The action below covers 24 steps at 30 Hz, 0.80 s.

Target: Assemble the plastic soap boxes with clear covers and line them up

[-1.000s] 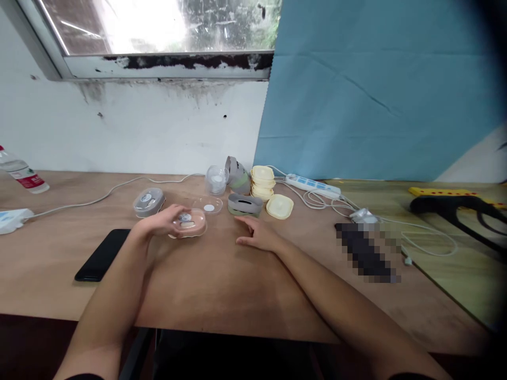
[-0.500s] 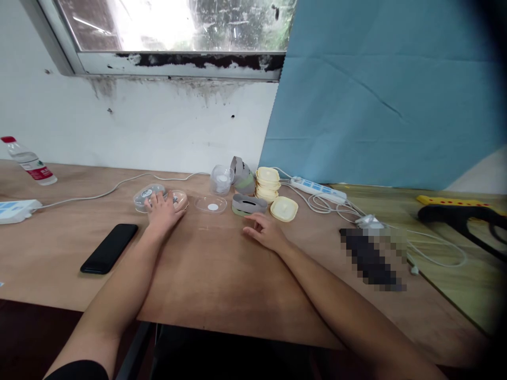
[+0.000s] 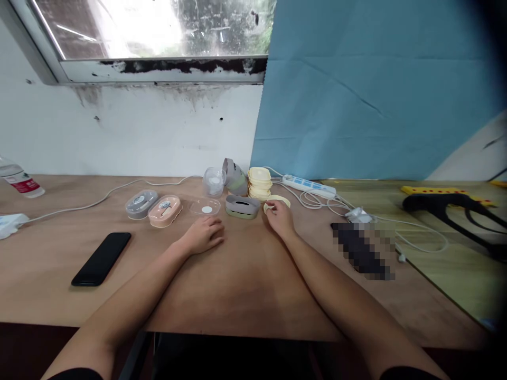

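Observation:
My left hand rests above the table with its fingers apart and nothing in them, just in front of a clear plastic lid with a round white label. My right hand has its fingers curled over the left front edge of a pale yellow lid, which it partly hides. Between the hands, slightly behind them, stands a grey-green oval ring-shaped case part. Left of my left hand sit a pink oval case and a grey oval case, both with clear tops.
Behind are stacked yellow lids, stacked clear lids and nested grey-green parts. A phone lies at left, with a bottle farther back. Power strips and cables lie along the wall side.
My left hand has left the oval cases and moved right, towards me. The pink case now stands apart, nearer me. My right hand has moved from the grey-green part to the yellow lid.

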Tool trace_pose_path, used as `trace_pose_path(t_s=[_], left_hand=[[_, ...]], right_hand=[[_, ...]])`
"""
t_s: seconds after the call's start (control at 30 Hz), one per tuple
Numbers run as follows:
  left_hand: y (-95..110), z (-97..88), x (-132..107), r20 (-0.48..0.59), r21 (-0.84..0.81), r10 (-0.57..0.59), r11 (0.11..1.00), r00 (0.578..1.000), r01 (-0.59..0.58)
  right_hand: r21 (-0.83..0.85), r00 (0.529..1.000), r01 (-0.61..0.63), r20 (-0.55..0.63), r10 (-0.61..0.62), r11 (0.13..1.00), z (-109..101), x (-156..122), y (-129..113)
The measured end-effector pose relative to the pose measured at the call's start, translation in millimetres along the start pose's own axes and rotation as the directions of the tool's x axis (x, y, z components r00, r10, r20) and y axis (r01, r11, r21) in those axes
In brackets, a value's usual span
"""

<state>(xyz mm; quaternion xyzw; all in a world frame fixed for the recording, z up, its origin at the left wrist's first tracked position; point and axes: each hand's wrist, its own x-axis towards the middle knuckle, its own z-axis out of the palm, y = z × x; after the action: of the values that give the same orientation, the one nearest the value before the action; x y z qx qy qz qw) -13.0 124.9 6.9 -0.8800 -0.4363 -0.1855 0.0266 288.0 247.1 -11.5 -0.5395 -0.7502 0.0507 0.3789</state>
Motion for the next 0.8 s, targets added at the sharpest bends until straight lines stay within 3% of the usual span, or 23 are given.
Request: trace_pose_path(t_s=[0.2,0.33,0.43,0.5,0.57,0.7,0.8], left_hand=[[-5.6,-0.3,-2.7,0.062,-0.051,-0.074,0.996,0.995,0.077],[-6.7,-0.6,-3.7,0.077,-0.055,-0.076,0.995,0.994,0.08],[-5.9,-0.7,-3.3,0.081,-0.064,-0.075,0.995,0.994,0.08],[-5.8,-1.2,-3.4,0.082,-0.074,-0.074,0.994,0.994,0.08],[-6.4,-1.3,-4.2,0.082,-0.089,-0.079,0.992,0.994,0.086],[-12.1,2.3,-7.6,-0.006,-0.248,-0.162,0.956,0.987,0.156],[-19.1,5.7,-10.4,-0.151,-0.581,-0.302,0.798,0.941,0.163]], right_hand=[[-0.199,0.99,-0.032,0.131,0.059,0.98,-10.8,0.2,5.7],[-0.248,0.992,-0.044,0.102,0.071,0.968,-15.7,1.4,2.4],[-0.145,0.988,-0.075,-0.143,0.054,0.987,-19.6,2.7,2.1],[-0.021,0.936,-0.055,-0.35,0.045,0.998,-20.8,1.1,1.4],[0.051,0.89,0.008,-0.455,0.016,0.999,-19.7,-4.1,-3.1],[0.199,0.896,0.288,-0.401,-0.19,0.937,-11.0,-27.2,-31.4],[0.432,0.925,0.38,-0.189,-0.33,0.818,-3.0,-51.3,-65.2]])
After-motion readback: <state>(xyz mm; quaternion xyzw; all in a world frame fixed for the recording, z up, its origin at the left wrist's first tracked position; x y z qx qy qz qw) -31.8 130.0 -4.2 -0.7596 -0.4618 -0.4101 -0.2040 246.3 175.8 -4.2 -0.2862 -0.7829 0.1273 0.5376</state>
